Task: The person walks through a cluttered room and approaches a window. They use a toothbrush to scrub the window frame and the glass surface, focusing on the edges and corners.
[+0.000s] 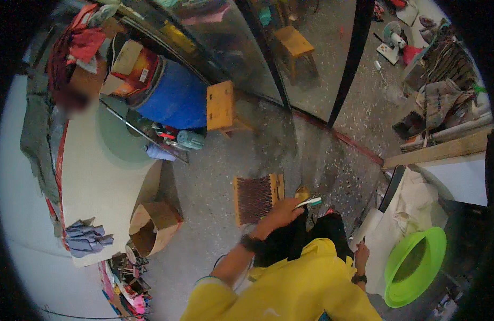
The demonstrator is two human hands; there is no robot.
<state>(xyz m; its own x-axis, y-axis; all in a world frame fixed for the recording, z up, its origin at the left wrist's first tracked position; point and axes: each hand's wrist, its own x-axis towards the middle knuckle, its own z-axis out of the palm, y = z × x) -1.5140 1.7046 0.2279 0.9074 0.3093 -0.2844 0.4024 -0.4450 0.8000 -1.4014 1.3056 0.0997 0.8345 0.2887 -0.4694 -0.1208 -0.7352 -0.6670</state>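
My left hand [283, 213] is closed on a small white and green toothbrush [311, 201], whose head points to the right. Behind that hand stands a low wooden stool [253, 199] with a dark woven seat. My right hand [360, 255] hangs low at the right with its fingers bent. Something thin and dark shows at its fingertips, too small to name. Beside it are a pale board [366, 227] and a crumpled cream cloth [415, 198]. A bright green plastic basin [442, 251] rests tilted near them.
An open cardboard box [156, 227] stands at the left by a pale table [97, 187]. Farther back are a blue barrel [175, 96] and a yellow wooden stool [220, 104]. Glass doors [311, 80] stand behind. Sacks and scraps [439, 107] are piled at the far right.
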